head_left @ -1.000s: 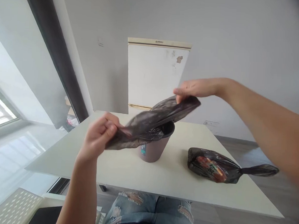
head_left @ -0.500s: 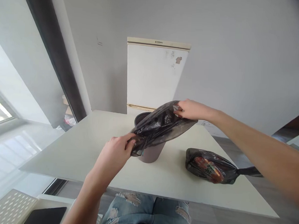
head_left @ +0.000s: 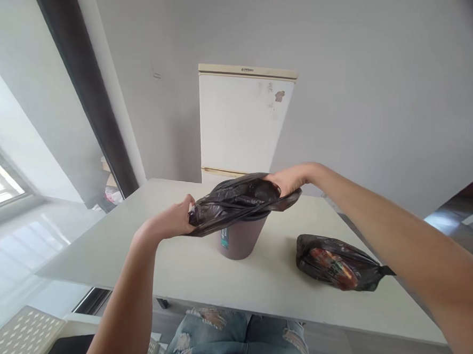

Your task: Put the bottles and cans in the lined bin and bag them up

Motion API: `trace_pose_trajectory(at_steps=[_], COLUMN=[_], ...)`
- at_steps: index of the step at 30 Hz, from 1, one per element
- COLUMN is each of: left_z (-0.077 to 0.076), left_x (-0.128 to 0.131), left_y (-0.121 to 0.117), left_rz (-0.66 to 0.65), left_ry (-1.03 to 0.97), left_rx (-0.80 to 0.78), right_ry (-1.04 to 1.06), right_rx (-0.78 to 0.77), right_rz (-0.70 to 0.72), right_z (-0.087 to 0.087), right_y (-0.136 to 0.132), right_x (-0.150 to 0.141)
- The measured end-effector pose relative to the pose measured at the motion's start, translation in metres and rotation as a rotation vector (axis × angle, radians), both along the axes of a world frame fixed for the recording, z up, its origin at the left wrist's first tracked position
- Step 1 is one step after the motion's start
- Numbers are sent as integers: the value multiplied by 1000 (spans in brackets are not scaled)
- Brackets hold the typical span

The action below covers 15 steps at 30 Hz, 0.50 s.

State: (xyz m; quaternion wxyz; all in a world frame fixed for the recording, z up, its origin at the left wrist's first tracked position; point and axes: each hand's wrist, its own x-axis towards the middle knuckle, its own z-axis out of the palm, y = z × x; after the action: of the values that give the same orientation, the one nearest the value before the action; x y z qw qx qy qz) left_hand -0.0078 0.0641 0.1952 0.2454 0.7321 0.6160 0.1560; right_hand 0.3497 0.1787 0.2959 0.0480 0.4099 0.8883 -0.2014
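Observation:
A thin black trash bag is stretched between my two hands across the top of a brownish-grey trash can. My left hand is closed on the bag's left end, beyond the can's side. At the other end, my right hand grips the bag's edge, its fingertips partly hidden in the plastic. The can stands upright on the white table, a teal label on its front and its rim mostly covered by the bag. To its right lies a tied black bag with a red-orange package showing through.
Behind the table stands a white refrigerator against the grey wall. A dark post rises at the left. A perforated light plastic basket sits low at the lower left, below the table's front edge.
The bag has come down over the can's rim and lies flatter. My left hand moved up and left; my right hand moved slightly down and left. More of the can's label shows.

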Motion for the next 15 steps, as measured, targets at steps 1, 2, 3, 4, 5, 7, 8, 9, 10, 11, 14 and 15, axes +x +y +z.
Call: trace_pose_trajectory(at_steps=[1, 2, 3, 4, 5, 7, 8, 9, 10, 11, 14, 15], left_z=[-5, -9, -13, -17, -19, -24, -26, -30, -33, -38, -54, -59], left_x=[-2, -2, -1, 2, 6, 16, 21, 25, 28, 30, 31, 31], left_y=[0, 0, 0, -1, -1, 0, 1, 3, 5, 8, 19, 23], left_rz=[-17, -32, -38, -33, -14, 58, 100, 137, 164, 176, 117, 85], left_ry=[13, 15, 11, 2, -7, -8, 0, 6, 4, -14, -174, -255], left_rx=[-13, -11, 6, 35, 74, 182, 238, 287, 324, 348, 368, 368], right_ry=[-21, -28, -18, 10, 43, 99, 125, 158, 202, 254, 425, 489], right_rx=[-44, -65, -61, -34, 2, 69, 103, 141, 179, 207, 174, 119], right_rz=[35, 70, 100, 119, 126, 103, 77, 49, 23, 5, -18, -25], right_z=[-4, -8, -12, -18, -24, -39, -49, -58, -68, -77, -96, -99], right_y=[-1, -2, -3, -3, -3, -2, 0, 1, 3, 4, 2, 1], right_x=[0, 1, 3, 4, 7, 14, 18, 22, 26, 31, 40, 41])
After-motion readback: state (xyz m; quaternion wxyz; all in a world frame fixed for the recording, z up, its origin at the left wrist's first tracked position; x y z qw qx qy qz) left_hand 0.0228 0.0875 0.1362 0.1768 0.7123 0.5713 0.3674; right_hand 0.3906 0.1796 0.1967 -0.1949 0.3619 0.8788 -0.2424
